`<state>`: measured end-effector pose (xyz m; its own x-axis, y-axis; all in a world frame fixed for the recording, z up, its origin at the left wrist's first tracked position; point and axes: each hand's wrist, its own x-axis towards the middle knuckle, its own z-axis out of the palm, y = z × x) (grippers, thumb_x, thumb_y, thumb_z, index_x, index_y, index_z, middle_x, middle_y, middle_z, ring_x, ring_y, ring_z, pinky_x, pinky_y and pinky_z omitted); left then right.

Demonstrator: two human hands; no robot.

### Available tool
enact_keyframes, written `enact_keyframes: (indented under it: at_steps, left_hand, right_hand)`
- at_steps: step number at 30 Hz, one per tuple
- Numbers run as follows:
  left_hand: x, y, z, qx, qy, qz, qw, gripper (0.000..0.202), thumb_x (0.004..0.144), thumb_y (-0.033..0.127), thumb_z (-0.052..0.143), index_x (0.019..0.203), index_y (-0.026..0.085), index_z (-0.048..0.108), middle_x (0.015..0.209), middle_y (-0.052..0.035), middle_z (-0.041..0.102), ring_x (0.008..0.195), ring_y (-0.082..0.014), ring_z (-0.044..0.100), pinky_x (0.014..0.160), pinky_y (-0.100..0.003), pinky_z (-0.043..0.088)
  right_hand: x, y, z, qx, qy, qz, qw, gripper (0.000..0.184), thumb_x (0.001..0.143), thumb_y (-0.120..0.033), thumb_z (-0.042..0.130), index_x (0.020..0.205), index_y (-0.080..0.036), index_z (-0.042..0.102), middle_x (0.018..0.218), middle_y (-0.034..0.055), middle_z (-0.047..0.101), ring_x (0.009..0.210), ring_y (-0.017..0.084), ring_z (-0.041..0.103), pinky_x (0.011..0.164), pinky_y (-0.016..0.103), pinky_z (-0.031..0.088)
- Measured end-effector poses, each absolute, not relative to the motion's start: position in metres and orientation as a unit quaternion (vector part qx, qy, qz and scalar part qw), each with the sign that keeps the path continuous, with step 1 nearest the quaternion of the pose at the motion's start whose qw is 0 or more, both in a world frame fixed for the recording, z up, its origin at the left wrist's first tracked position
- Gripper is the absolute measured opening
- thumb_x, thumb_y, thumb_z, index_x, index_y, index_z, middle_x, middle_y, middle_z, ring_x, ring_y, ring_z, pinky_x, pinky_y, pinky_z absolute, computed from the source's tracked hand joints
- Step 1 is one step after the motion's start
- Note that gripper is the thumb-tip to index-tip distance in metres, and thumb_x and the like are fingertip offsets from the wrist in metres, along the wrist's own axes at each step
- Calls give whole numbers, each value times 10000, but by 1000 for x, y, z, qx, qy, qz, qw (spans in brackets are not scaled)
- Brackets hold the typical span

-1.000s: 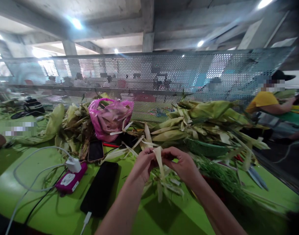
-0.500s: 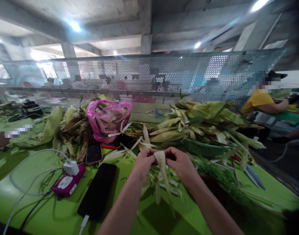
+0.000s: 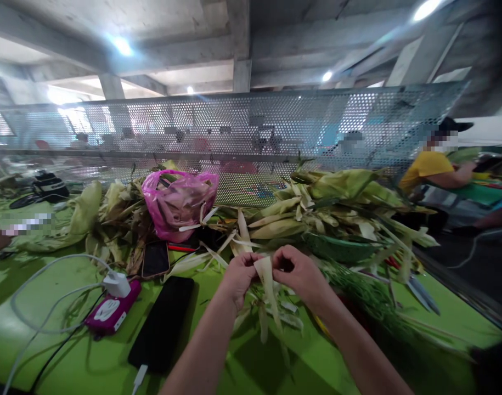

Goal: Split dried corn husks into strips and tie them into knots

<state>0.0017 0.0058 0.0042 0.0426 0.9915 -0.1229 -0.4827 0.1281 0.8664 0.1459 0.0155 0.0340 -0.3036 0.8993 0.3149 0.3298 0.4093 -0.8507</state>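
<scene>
One black phone [image 3: 162, 323]: nearest, beside the left forearm, white cable [image 3: 139, 377] plugged into its near end; an elbow catching that cable could drag it.
Purple power block [image 3: 114, 312]: left of the phone, cords looped over the green tabletop [image 3: 90, 356]; a snagged loop might pull out the charger [image 3: 117, 284].
Left hand [image 3: 240, 277]: thumb and forefinger pinched together on the top of the pale husk strip [image 3: 267, 280].
Right hand [image 3: 298, 271]: fingers curled round a small gap, tips at the strip's right edge; whether they grip it I cannot tell.
Strip: hangs between the hands above the table; uneven tension could split it along the grain, and a loose pinch could let it slip.
Loose strips [image 3: 264, 323]: just behind and beneath it; its tail may tangle with them.
Grey blade [image 3: 426, 296]: right, beyond the green strands [image 3: 366, 288]; a blind reach there risks a cut.
Husk heap [image 3: 349, 184]: farther back, piled unevenly; a tug low down could topple it.
</scene>
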Motion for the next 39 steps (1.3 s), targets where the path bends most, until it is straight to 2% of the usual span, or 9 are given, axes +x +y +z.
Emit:
enact_keyframes:
  at_steps: [2, 4, 6, 8, 15, 19, 26, 34, 39]
  left_hand:
    - [3, 5, 3, 341, 392, 557, 648, 302, 482, 274, 847, 628, 130, 625, 527, 21, 567, 462, -74, 473, 506, -216, 369]
    - [5, 4, 2, 352, 389, 537, 661, 331, 450, 282, 864, 608, 129, 617, 532, 15, 566, 484, -88, 501, 521, -228, 388]
    - [6, 2, 2, 354, 392, 518, 672, 353, 424, 274, 876, 608, 130, 611, 564, 3, 586, 519, -103, 538, 539, -235, 411]
    - [5, 1, 2, 343, 395, 516, 678, 354, 430, 267, 877, 627, 133, 615, 611, -13, 613, 551, -110, 563, 542, -227, 420]
    - [-3, 4, 3, 298, 362, 568, 676, 258, 535, 215, 819, 604, 147, 579, 568, 15, 558, 483, -69, 495, 520, -205, 406]
    - [-6, 4, 7, 295, 371, 567, 674, 238, 539, 209, 804, 644, 139, 603, 592, 13, 568, 495, -67, 490, 534, -205, 392]
    - [-5, 5, 11, 359, 355, 587, 633, 339, 517, 333, 835, 696, 110, 652, 638, -16, 607, 546, -75, 474, 564, -209, 360]
    - [2, 6, 10, 444, 332, 599, 578, 342, 578, 383, 806, 753, 129, 658, 696, -21, 609, 636, -107, 489, 635, -238, 368]
    - [1, 7, 11, 424, 313, 602, 600, 380, 527, 370, 834, 757, 126, 656, 692, -23, 608, 625, -108, 498, 626, -238, 374]
  right_hand:
    - [145, 13, 37, -422, -758, 307, 391, 95, 727, -293, 668, 684, -208, 661, 692, -11, 542, 643, 149, 501, 588, 255, 381]
    - [145, 14, 37, -425, -755, 319, 385, 191, 789, -353, 623, 884, -228, 731, 764, 15, 610, 707, 177, 547, 641, 277, 415]
    - [146, 17, 34, -437, -730, 343, 398, 337, 818, -386, 595, 1103, -235, 693, 797, 19, 651, 737, 191, 572, 686, 297, 440]
    - [148, 20, 32, -437, -707, 372, 413, 393, 826, -387, 585, 1176, -223, 653, 811, 15, 668, 747, 190, 586, 713, 307, 457]
    - [148, 16, 38, -364, -773, 312, 415, 118, 741, -280, 701, 841, -222, 725, 866, 33, 635, 783, 184, 590, 719, 296, 465]
    - [145, 17, 35, -343, -789, 262, 437, 76, 752, -228, 694, 825, -232, 715, 867, 32, 632, 839, 197, 608, 783, 314, 464]
    - [149, 24, 29, -367, -796, 225, 426, 70, 787, -264, 665, 745, -209, 674, 823, 29, 602, 774, 182, 585, 731, 299, 449]
    - [150, 26, 27, -446, -742, 279, 416, 139, 736, -323, 654, 706, -194, 610, 720, 10, 584, 687, 172, 529, 630, 280, 420]
    - [148, 24, 26, -420, -669, 416, 451, 181, 712, -339, 693, 780, -194, 607, 700, -22, 581, 651, 142, 528, 616, 257, 430]
